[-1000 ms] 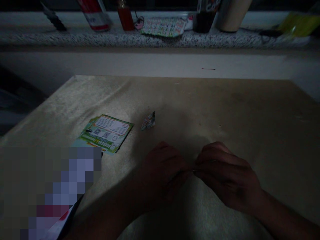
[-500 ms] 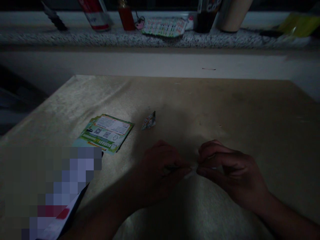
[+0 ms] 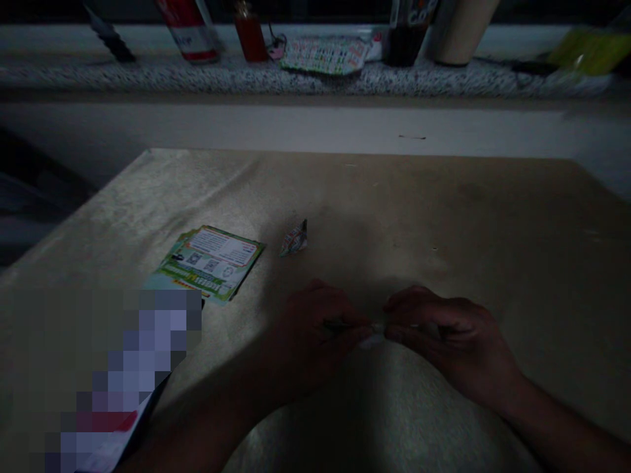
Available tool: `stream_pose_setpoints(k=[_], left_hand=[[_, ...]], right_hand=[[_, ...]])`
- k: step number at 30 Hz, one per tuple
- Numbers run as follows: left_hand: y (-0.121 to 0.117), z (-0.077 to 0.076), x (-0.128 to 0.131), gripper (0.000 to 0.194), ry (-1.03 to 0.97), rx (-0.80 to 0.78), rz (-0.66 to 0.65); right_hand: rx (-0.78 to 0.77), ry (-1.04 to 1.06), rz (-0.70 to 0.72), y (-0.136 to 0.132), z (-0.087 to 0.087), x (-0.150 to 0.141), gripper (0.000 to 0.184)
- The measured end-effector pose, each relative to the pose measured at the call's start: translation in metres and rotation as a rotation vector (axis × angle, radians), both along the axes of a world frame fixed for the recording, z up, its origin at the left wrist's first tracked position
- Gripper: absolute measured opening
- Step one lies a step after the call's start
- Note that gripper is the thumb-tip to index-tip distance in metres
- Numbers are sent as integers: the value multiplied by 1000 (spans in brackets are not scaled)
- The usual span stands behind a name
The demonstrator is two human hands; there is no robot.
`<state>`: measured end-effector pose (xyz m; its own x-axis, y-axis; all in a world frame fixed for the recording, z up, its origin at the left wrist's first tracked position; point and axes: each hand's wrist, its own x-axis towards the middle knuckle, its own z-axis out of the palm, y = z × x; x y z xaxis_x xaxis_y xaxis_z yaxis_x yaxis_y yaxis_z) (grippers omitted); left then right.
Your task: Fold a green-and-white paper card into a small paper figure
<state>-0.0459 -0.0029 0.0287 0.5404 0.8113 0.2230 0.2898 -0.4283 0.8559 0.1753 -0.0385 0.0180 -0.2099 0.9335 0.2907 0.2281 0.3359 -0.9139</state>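
Note:
Over the near part of the table, my left hand (image 3: 323, 335) and my right hand (image 3: 444, 335) face each other, fingertips almost meeting. Between them is a small pale piece that looks like paper (image 3: 373, 340), pinched by thumb and fingers from both sides. Most of it is hidden by the fingers, and the dim light blurs its shape. Beyond my left hand lies a small folded paper shape (image 3: 294, 238) with printed, coloured sides and a pointed tip. Farther left rests a stack of green-and-white printed cards (image 3: 217, 256).
A beige covered table (image 3: 444, 203) stretches to the wall. Behind it a speckled stone sill (image 3: 236, 82) carries a red-and-white can (image 3: 190, 33), a small red bottle (image 3: 250, 36), a crumpled printed packet (image 3: 323, 54), a dark bottle (image 3: 407, 36) and a beige cylinder (image 3: 461, 33). A pixelated area covers the lower left.
My fingertips drew slightly apart, then came closer again. The pale piece now shows a little more between them. The cards and folded paper shape stay in place.

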Motion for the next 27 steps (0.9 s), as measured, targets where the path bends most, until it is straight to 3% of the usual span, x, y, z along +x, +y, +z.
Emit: stream_pose_setpoints(k=[10, 14, 17, 21, 24, 27], left_hand=[[-1, 0, 1, 9, 48, 38, 47], [-2, -4, 3, 3, 102, 202, -34], [-1, -6, 3, 9, 91, 265, -105], [0, -3, 3, 18, 51, 131, -75], [0, 2, 5, 16, 46, -43, -52], [-1, 5, 8, 12, 53, -258, -46]], right_hand=[[25, -62, -9, -4, 1, 6, 12], [40, -67, 28, -5, 2, 3, 11], [18, -79, 27, -5, 4, 0, 9], [-21, -98, 36, -5, 9, -1, 13], [-54, -85, 61, -6, 9, 0, 14], [-182, -55, 58, -6, 7, 3, 16]])
